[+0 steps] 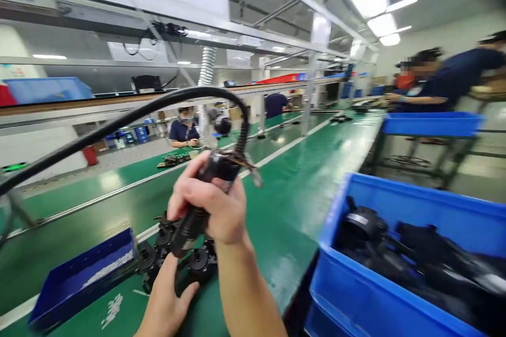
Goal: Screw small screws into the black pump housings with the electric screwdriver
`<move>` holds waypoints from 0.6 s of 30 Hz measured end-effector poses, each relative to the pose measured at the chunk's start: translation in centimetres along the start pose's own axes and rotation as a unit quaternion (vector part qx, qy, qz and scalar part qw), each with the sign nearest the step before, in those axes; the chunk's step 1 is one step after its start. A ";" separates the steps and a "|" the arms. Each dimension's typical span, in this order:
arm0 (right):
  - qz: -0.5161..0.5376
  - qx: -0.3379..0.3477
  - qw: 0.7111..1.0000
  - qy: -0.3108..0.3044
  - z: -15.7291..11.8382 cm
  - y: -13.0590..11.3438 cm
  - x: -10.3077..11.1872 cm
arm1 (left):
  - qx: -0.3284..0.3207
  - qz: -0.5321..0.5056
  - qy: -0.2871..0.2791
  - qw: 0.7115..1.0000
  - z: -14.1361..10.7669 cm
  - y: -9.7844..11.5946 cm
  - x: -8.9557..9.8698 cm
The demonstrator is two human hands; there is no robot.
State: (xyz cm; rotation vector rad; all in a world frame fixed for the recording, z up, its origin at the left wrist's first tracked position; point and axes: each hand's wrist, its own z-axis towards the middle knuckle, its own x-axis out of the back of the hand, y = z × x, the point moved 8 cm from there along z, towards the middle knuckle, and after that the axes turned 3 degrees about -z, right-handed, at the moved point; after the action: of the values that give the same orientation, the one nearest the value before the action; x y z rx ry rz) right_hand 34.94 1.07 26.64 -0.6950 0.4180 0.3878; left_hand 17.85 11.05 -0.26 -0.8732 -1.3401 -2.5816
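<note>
My right hand (213, 200) is wrapped round a black electric screwdriver (190, 229), held tilted with its lower end pointing down and left. A thick black cable (169, 97) arches from its top towards the left edge. Below it, my left hand (168, 295) has its thumb and fingers on either side of a black part (182, 280), close to the screwdriver's lower end; its tip is hidden. Several black round-hubbed assemblies (198, 262) are grouped on the green bench just beyond my left hand.
Left, a dark blue tray (85, 274) contains small pale pieces; more pale pieces (113, 310) lie beside it. At right, a blue bin (356, 268) holds black parts. The green bench (292, 195) runs away under metal shelving. Co-workers (184, 129) sit farther off.
</note>
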 end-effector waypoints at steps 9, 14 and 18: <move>0.004 0.059 0.998 0.005 -0.5 -0.7 1.5 | 0.091 0.060 -0.017 0.994 3.1 -3.0 6.0; -0.023 0.073 0.997 0.014 -0.5 -0.8 1.7 | 0.110 -0.028 -0.041 0.993 5.8 -4.6 2.4; -0.040 0.069 0.997 0.016 -0.4 -1.1 2.6 | 0.092 -0.107 -0.076 0.987 7.5 -2.5 -1.9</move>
State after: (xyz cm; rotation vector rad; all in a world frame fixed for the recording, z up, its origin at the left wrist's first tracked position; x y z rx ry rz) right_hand 37.54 0.57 25.67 -0.5820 0.4409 0.2692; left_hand 21.87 18.09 0.27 -0.9571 -1.7727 -2.5299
